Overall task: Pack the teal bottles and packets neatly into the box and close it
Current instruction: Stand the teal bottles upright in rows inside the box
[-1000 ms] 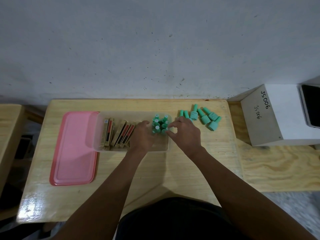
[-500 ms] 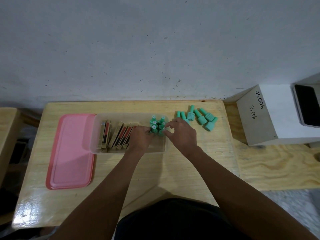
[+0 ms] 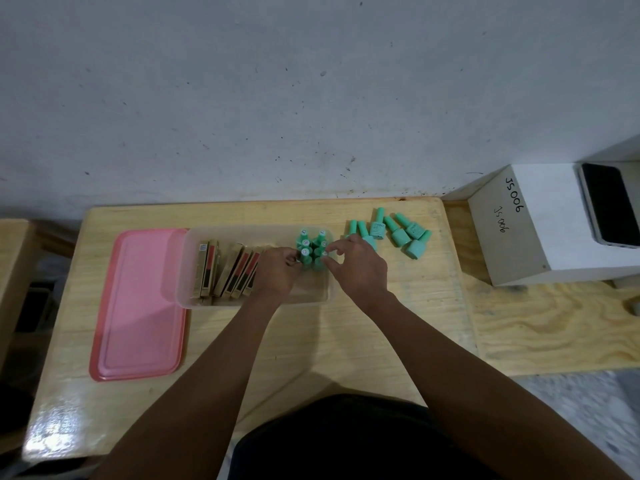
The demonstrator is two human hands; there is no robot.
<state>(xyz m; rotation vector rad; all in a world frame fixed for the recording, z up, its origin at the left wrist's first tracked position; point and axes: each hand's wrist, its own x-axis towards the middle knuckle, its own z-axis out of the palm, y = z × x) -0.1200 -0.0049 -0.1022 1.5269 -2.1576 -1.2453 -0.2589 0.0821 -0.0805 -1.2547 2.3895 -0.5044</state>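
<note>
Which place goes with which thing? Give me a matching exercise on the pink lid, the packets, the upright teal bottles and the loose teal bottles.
Things:
1. pink lid
2. packets
3. upright teal bottles
4. loose teal bottles

Places:
A. lying on the table, right of the box
B. in the box's right end, between the left hand and the right hand
C. flat on the table, left of the box
D. on edge in the box's left part

Pairs: 1-C, 2-D, 3-B, 4-A
</note>
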